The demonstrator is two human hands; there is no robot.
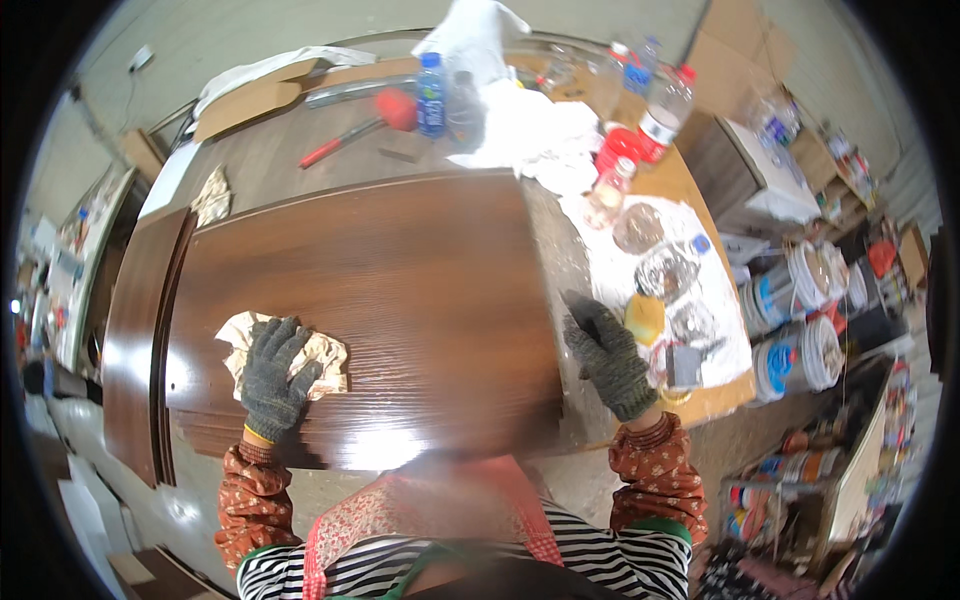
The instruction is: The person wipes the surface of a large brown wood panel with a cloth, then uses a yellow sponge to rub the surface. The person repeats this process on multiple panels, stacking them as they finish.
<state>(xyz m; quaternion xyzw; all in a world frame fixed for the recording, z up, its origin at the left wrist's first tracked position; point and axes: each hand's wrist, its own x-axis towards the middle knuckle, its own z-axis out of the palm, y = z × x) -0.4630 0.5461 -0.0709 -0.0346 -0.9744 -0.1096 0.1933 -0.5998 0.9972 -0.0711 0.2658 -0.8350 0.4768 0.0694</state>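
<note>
My left hand [275, 375], in a dark grey knit glove, presses a crumpled cream rag [328, 358] onto the near left part of a glossy dark brown wood-grain panel [370, 270]. Its fingers lie over the cloth, the thumb apart. Beyond the panel's right edge is my right hand [610, 365], gloved the same way. Its fingers reach forward, slightly apart, and nothing shows in them. Just right of that hand, a yellow sponge [645, 319] and a small grey block [684, 367] rest on a white cloth [725, 330].
More brown panels [135, 350] are stacked at the left. Across the table's far side are a red-headed mallet [395, 110], a blue-labelled bottle [430, 97], white rags [545, 130] and several plastic bottles [665, 115]. Buckets [800, 358] stand on the right beyond the table edge.
</note>
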